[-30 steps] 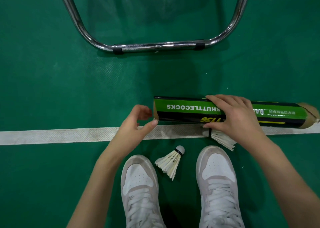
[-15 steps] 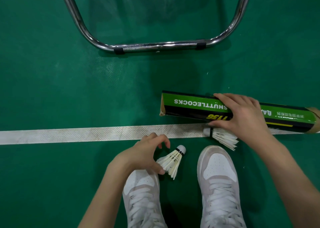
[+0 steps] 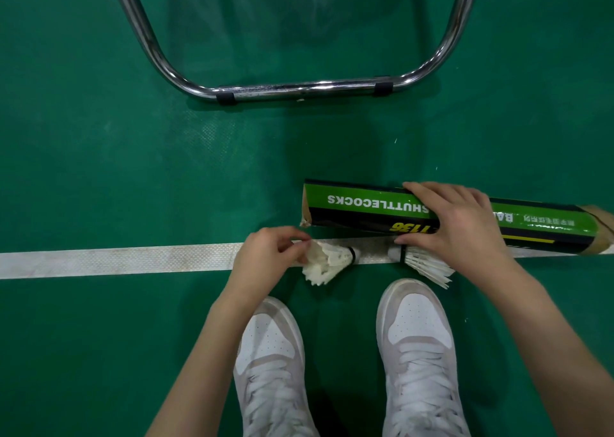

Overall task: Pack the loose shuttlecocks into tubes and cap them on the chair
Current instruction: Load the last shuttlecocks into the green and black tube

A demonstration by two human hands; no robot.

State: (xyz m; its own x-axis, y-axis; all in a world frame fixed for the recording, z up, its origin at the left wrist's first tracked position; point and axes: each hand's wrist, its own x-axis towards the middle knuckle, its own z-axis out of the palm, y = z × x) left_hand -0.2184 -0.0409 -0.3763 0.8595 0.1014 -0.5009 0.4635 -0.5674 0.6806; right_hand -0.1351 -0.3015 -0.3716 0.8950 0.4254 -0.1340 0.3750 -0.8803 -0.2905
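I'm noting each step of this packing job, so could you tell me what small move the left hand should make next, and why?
Probably carry the shuttlecock up to the tube's open left end and slide it in, rounded tip first. The left hand already pinches its feathers just below that opening, its tip points toward the tube side, and the right hand steadies the tube on the floor.
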